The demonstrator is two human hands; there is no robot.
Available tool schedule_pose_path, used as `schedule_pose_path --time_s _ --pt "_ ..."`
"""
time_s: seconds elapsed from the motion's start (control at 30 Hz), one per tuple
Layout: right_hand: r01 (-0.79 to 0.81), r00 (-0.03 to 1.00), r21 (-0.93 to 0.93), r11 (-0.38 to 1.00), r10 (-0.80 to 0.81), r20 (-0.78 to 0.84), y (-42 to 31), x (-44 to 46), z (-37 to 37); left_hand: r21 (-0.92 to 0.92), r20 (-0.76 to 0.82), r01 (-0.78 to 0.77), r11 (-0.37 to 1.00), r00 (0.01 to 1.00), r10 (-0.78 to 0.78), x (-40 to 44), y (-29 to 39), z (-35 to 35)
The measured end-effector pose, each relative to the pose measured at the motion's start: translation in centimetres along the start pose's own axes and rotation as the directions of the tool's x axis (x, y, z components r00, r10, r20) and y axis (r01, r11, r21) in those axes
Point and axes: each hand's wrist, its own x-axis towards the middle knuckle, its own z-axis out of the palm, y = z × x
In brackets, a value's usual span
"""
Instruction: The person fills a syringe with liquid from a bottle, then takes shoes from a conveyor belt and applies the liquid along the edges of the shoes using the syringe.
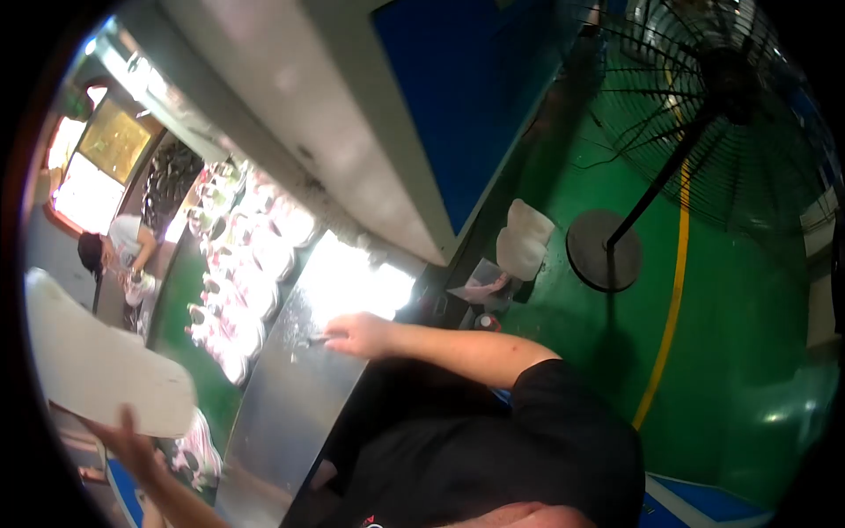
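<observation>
My left hand (130,449) grips the near edge of a large white insole-shaped piece (110,361), with the thumb over its face and the other fingers partly hidden. The piece is held up at the left, beyond the metal worktop (277,440). My right hand (356,335) is low over the worktop, its fingers pinched together. Something small and dark shows at the fingertips, too blurred to name. Small light scraps (304,339) lie on the metal beside those fingers.
Rows of pink and white shoes (233,299) stand beyond the worktop. A bulky machine housing (352,114) overhangs it. Another person (128,246) is at the far left. To the right are white pieces (524,242) and a standing fan (607,251) on the green floor.
</observation>
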Motion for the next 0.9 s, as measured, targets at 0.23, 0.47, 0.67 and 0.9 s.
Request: schedule_pose_path --time_s 0.23,0.47,0.67,0.9 --pt "0.035 0.996 -0.059 0.998 -0.03 0.084 -10.0 1.0 -7.0 0.281 0.359 -0.166 0.945 0.932 0.057 -13.3 -2.6 3.0" --pt "0.482 0.876 -0.288 0.828 -0.458 0.149 -19.8 6.1 -4.9 0.094 0.53 -0.307 0.947 0.821 0.213 -15.0 -3.2 3.7" --pt "0.473 0.879 -0.382 0.794 -0.398 0.261 -20.3 7.9 -1.5 0.069 0.484 -0.394 0.917 0.817 0.314 -16.2 -4.1 3.1" --pt "0.412 0.903 -0.374 0.831 -0.318 0.288 -19.2 8.2 0.0 0.089 0.469 -0.398 0.913 0.825 0.314 -16.6 -4.7 3.4"
